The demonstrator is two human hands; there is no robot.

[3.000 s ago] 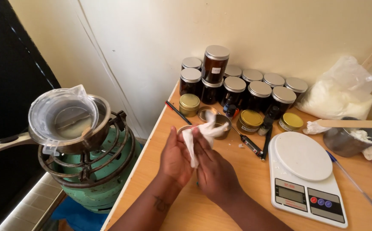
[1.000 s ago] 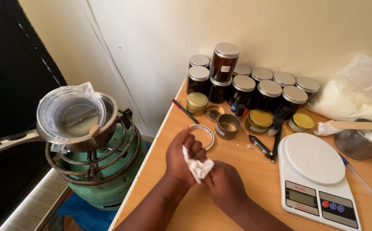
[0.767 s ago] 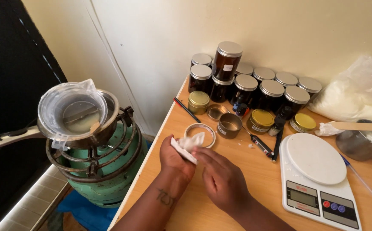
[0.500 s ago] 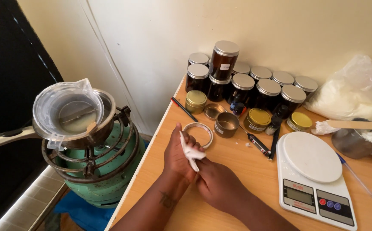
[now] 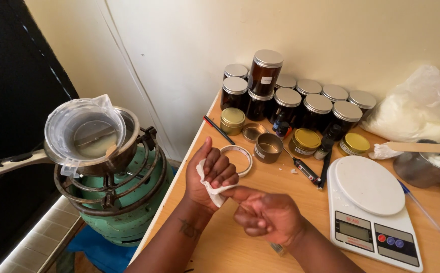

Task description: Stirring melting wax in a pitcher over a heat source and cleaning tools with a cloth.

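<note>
Against the wall, dark jars (image 5: 301, 103) with silver lids, the raised one bearing a small white label (image 5: 266, 80); right of them a clear bag of white flakes (image 5: 416, 114); on the white scale (image 5: 371, 210), a grey screen (image 5: 355, 224).

The white tissue (image 5: 211, 188) is mostly hidden inside the left hand (image 5: 207, 174); at three o'clock, the blue pen (image 5: 435, 222) is cut off.

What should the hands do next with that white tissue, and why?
Probably slide the right finger out and set the tissue down. The left hand is curled around it, with a finger of the right hand poking into it as if being wiped, and the open tin waits just beyond.
</note>
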